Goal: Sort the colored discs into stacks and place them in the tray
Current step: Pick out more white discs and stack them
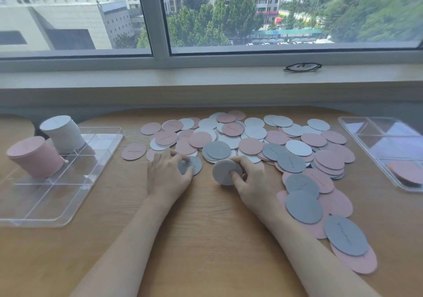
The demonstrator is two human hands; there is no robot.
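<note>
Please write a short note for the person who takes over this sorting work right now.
Left hand: pinches one grey paper disc lying on the wooden table.
Right hand: grips a small stack of grey discs.
Done: a tall pink stack and a tall white stack stand in the clear plastic tray on the left.
Left: the mixed pile of pink, white and grey discs; no grey stack in that tray yet.
</note>
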